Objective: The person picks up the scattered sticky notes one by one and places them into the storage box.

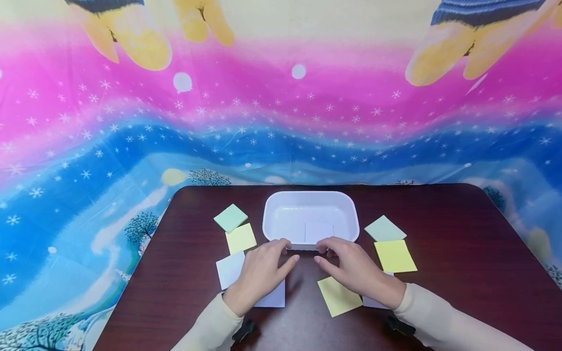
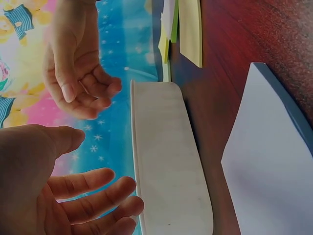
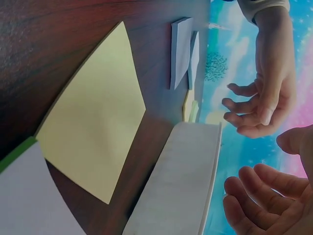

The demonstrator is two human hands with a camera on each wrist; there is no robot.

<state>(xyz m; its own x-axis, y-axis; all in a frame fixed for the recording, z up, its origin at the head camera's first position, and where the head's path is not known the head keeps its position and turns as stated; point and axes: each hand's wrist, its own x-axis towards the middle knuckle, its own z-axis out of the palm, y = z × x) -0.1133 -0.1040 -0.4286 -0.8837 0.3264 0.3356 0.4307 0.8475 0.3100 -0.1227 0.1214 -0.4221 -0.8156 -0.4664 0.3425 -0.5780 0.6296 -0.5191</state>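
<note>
Both hands hover at the near rim of a white plastic tray (image 1: 272, 219). My left hand (image 1: 263, 268) has its fingers loosely bent and nothing in them; its fingertips are right by the tray's front wall in the left wrist view. Opposite it, my right hand (image 1: 357, 268) is held the same way, thumb apart from the fingers, also holding nothing. Inside the tray lies a white square of paper (image 1: 319, 231) against the near side. Under the left forearm are two whitish sticky note pads, one of them (image 1: 230, 269) partly covered. A yellow pad (image 3: 98, 117) lies beneath the right hand.
Left of the tray lie a pale green pad (image 1: 230, 217) and a yellow pad (image 1: 241, 238). On the right are another green pad (image 1: 385, 228), a bright yellow pad (image 1: 395, 256) and a half-hidden white pad (image 1: 375, 302). A printed cloth (image 1: 290, 107) hangs behind the dark wooden table (image 1: 461, 253).
</note>
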